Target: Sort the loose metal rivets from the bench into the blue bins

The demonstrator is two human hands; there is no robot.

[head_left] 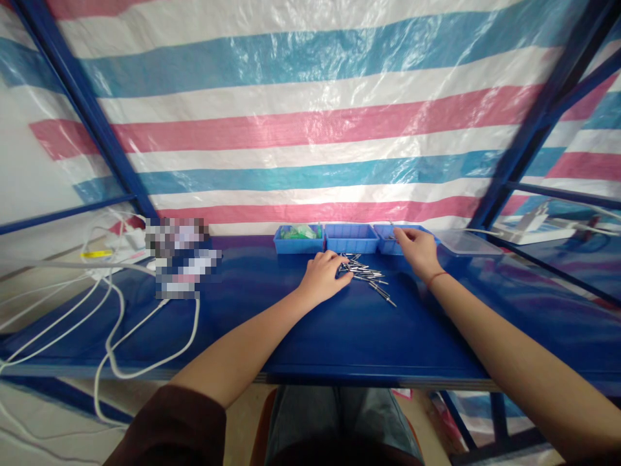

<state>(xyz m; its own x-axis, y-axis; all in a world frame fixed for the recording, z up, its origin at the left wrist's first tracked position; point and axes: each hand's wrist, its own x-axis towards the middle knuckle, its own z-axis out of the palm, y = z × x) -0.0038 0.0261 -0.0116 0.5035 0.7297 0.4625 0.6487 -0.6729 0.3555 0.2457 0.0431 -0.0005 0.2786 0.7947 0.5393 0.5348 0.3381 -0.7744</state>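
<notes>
Plainly, the relation that matters is between the pins point(369, 274) and the left hand point(324, 275). The pins lie in a loose pile on the blue table point(349, 343), just to the right of that hand, with its fingertips touching the pile's left edge. Most of them run roughly from left to right, crossing one another at shallow angles; a few at the near side slant so that their right ends point toward the person, which sets their long axes leading away from the left grip rather than across it. The left thumb and fingers stand apart around the edge of the pile, but whether a pin is pinched among them cannot be told. The right hand point(421, 249) is farther off, beyond the pile and to its right, with its fingertips at the right bin point(387, 248); thumb and fingers are bent close, and whether they clamp anything is too small to tell. So the left hand is clearly the nearer one to the pins, while the right is nearer the bin, and the middle bin point(352, 246) stands just behind the pile.
</notes>
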